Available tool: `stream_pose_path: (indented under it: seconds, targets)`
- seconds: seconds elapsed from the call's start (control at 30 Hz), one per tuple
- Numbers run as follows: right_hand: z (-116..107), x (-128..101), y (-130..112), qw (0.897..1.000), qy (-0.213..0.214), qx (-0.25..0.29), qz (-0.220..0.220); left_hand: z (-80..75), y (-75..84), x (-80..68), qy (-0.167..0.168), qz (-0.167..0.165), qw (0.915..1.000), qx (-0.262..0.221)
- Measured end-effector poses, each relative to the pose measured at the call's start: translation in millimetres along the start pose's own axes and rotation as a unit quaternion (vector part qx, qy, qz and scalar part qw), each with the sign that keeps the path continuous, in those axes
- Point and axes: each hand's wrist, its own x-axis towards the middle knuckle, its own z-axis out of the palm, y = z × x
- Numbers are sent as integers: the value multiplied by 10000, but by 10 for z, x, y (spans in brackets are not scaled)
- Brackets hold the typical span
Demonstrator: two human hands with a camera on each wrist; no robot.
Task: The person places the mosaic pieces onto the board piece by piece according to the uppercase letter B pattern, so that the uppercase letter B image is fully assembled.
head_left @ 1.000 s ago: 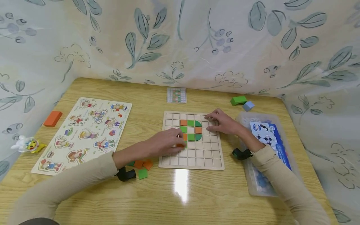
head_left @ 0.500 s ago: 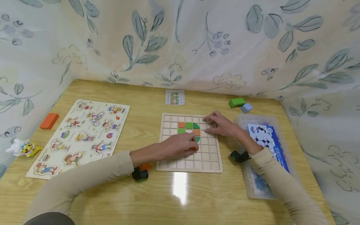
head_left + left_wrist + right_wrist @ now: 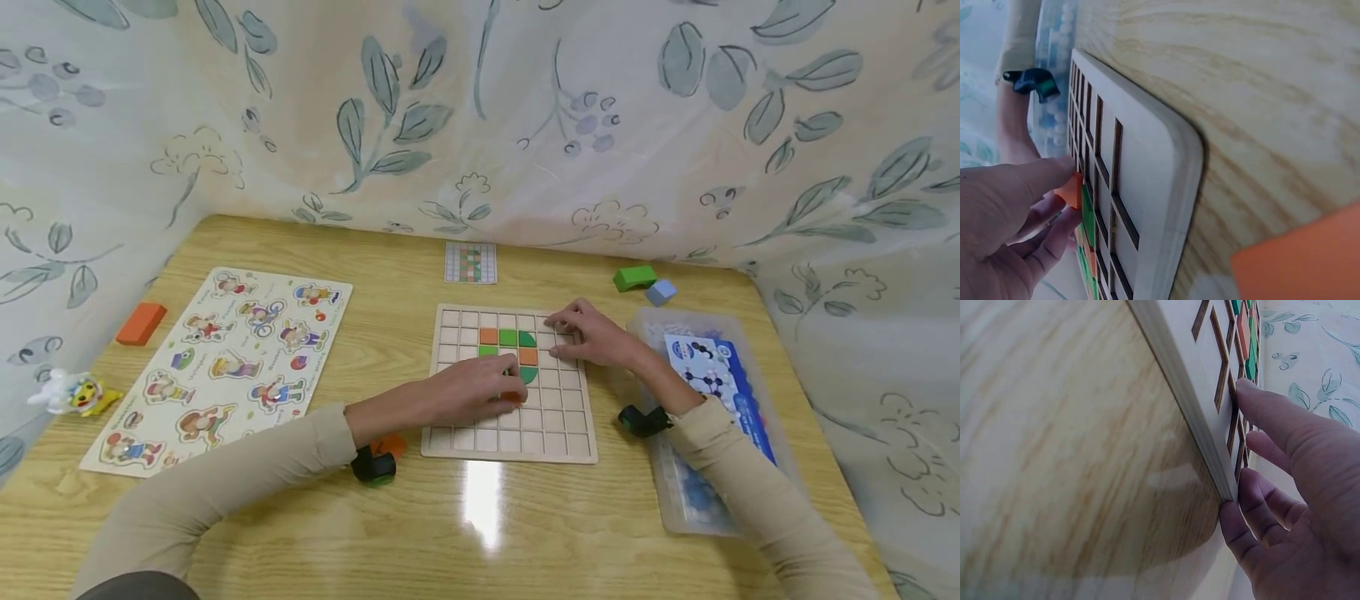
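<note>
A square wooden grid board [image 3: 561, 402] lies mid-table with orange, green and dark green tiles in its upper middle cells. Over these, my left hand [image 3: 472, 390] pinches an orange tile [image 3: 1071, 190] between thumb and fingers. That tile is close above or touching the board beside a green tile [image 3: 1088, 219]; which of the two I cannot tell. My right hand [image 3: 596, 335] rests at the board's upper right edge, thumb and fingertips touching it, fingers loosely bent. A dark green quarter-round tile [image 3: 529, 375] shows just past the left fingertips. Some tiles are hidden under the left hand.
A small pattern card [image 3: 470, 263] lies behind the board. Loose orange tiles [image 3: 392, 446] sit beneath the left wrist. Left stands a picture puzzle [image 3: 240, 333], an orange block [image 3: 141, 323] and a toy figure [image 3: 75, 392]. A plastic box [image 3: 682, 492] and green block [image 3: 634, 277] are right.
My left hand has moved right across the board with the orange tile, then stayed nearly still over the last half second. My right hand has stayed at the board's edge.
</note>
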Motion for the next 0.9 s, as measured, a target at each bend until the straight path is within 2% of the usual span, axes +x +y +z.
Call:
stream_pose_path:
  seconds: [0.33, 0.43, 0.6, 0.7, 0.8, 0.9]
  targets:
    - [-13, -6, -11, 10000, 0, 22, -40, 3, -44, -30, 200, 63, 9996, 172]
    - [-17, -9, -8, 10000, -4, 41, -47, -13, -41, -34, 206, 181, 9983, 515]
    - [-6, 0, 21, 10000, -21, 67, -52, -48, 1, -43, 208, 447, 9894, 1365]
    - [-8, 4, 19, 9999, -60, 93, -26, -62, 30, -86, 273, 492, 9868, 1519]
    - [-13, 6, 7, 9999, -89, 136, 3, -133, 52, -196, 202, 253, 9883, 1491]
    - [-14, 0, 7, 9998, -95, 145, -16, -268, 44, -421, 87, -334, 9925, 1174]
